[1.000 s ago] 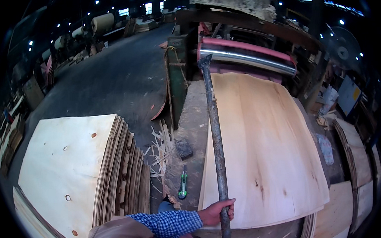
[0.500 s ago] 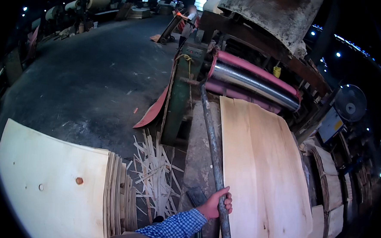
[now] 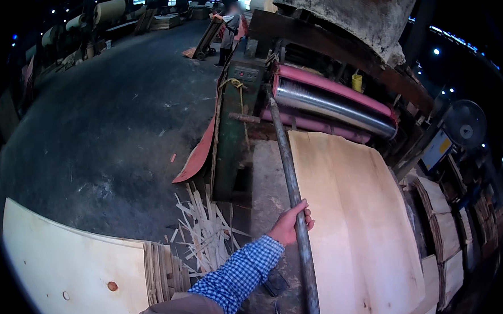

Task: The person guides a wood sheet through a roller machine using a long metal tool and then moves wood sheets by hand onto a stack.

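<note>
My left hand (image 3: 289,222), at the end of a blue checkered sleeve, is closed around a long grey metal pipe (image 3: 289,173). The fingers wrap to the pipe's right side and the thumb lies across its upper face. From the lower edge the pipe slants away to the left end of a roller machine. Just right of it lies a broad pale wood veneer sheet (image 3: 356,219), its far edge close to the pink and chrome rollers (image 3: 334,107). A short rod (image 3: 244,117) juts from the green machine side (image 3: 232,150), apart from the pipe. My right hand is out of view.
Veneer sheets are stacked at lower left (image 3: 81,267) and on the right (image 3: 434,195). Thin wood strips (image 3: 205,234) litter the floor beside the machine. A round fan (image 3: 463,125) stands at right. Farther off, another person (image 3: 229,33) is beside a loaded hand truck (image 3: 206,41).
My left hand has moved farther forward with the pipe. The pipe's far end has come away from the short rod and lies nearer the rollers. The view has shifted slightly.
</note>
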The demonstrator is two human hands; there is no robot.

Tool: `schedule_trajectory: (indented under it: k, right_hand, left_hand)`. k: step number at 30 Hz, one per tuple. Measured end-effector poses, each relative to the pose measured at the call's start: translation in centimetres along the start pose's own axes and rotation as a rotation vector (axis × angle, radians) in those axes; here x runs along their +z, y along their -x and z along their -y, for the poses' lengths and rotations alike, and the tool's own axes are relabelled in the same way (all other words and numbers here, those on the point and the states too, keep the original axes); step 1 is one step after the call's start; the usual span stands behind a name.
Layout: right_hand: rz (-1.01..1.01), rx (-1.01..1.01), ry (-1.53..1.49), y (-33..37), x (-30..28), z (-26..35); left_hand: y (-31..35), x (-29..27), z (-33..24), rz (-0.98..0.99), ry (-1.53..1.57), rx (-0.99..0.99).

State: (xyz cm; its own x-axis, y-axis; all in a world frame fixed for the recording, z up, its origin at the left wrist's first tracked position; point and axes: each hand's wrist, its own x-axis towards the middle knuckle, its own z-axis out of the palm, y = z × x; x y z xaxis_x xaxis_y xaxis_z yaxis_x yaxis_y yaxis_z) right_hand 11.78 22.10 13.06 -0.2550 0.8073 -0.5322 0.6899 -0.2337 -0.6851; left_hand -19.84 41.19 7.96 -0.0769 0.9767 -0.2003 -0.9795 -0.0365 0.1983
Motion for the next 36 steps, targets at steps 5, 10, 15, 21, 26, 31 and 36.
schedule_trajectory:
  k: [5,10,15,21,26,31,36]
  right_hand:
    - [-0.096,-0.35,0.042,-9.4,3.5,2.5]
    - [0.065,-0.141,0.103,-16.1,8.7,8.2]
    - [0.555,0.151,-0.745,-22.9,15.1,4.3]
    - [0.627,0.317,-0.793,-25.3,20.7,4.8]
    - [0.686,0.278,-0.846,-25.5,22.7,5.5]
    - [0.763,0.202,-0.934,-24.6,25.5,7.4]
    - [0.764,0.226,-0.972,-24.5,26.2,7.0]
  left_hand:
    - [-2.1,-1.3,-1.8,-0.123,-0.19,0.052]
    - [-5.6,-4.8,-6.4,-0.308,-0.399,0.093]
    - [-6.9,-8.0,-10.9,-0.341,-0.556,0.085]
    - [-7.3,-11.1,-13.2,-0.403,-0.663,0.097]
    - [-7.6,-12.1,-14.8,-0.445,-0.739,0.122]
    - [-6.8,-12.4,-16.9,-0.508,-0.868,0.134]
    - [-6.6,-12.5,-17.2,-0.511,-0.891,0.154]
